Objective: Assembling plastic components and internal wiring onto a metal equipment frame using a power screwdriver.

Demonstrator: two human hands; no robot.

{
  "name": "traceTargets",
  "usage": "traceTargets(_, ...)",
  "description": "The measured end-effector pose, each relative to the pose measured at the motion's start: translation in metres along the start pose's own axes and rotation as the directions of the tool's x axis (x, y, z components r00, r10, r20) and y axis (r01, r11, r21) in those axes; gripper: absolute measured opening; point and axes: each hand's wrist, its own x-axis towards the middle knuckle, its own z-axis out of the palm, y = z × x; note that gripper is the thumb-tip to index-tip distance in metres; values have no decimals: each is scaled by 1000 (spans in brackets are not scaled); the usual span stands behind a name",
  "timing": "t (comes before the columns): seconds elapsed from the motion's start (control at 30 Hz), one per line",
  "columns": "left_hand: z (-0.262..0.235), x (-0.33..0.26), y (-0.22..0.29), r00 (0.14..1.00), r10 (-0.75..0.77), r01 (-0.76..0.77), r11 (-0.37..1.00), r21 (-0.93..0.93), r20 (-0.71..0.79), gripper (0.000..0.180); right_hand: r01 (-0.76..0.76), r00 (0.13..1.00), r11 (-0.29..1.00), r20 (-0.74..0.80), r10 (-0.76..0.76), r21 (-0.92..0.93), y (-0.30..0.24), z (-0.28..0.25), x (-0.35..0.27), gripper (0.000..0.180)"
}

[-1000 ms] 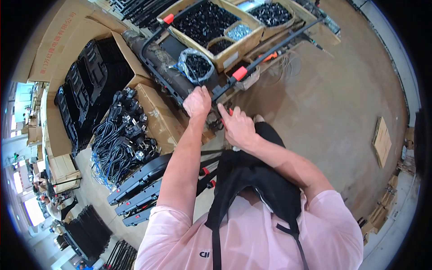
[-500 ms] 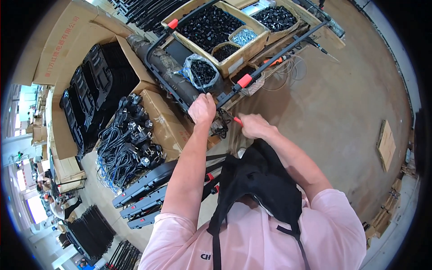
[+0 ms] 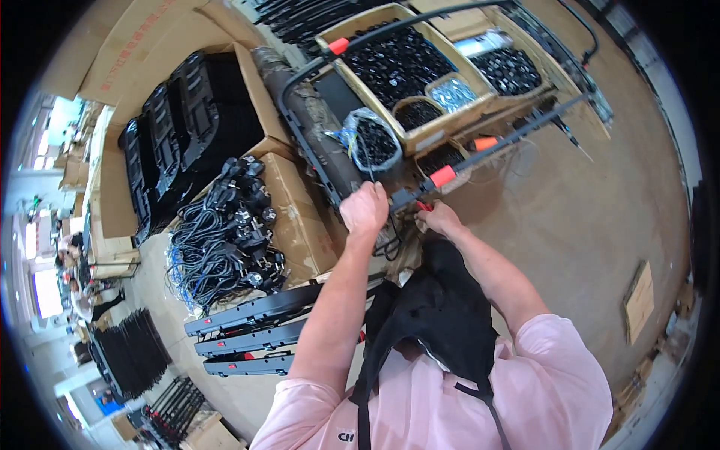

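My left hand is closed at the near side of a black tubular frame, with a thin black cord or rod rising out of it. What else the fist grips is hidden. Close by on the right, my right hand is wrapped round a red-handled tool, whose working end I cannot make out. The tool is right by the near end of the frame's right bar. Red clips sit on the frame's tubes. A dark cable loop hangs below my left hand.
Wooden boxes of small black parts stand beyond the frame, with a bag of black pieces nearer. At left are plugged cables and a carton of black panels. Dark rails lie below; a board is far right.
The view has shifted, so the scene sits lower and further right. My right hand with the red-handled tool has come nearer the frame's bar and my left hand, which stays closed.
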Motion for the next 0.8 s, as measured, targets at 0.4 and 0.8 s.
traceTargets(0.4, -21, 18, 7, 992, -126, 125, 986, -110, 2, 28, -570, 739, 493, 672, -41, 657, 92, 57, 146, 4)
traceTargets(0.8, -222, 162, -142, 701, -73, 357, 897, 261, -709, 45, 128, 801, 992, 589, -107, 6, 33, -83, 58, 30)
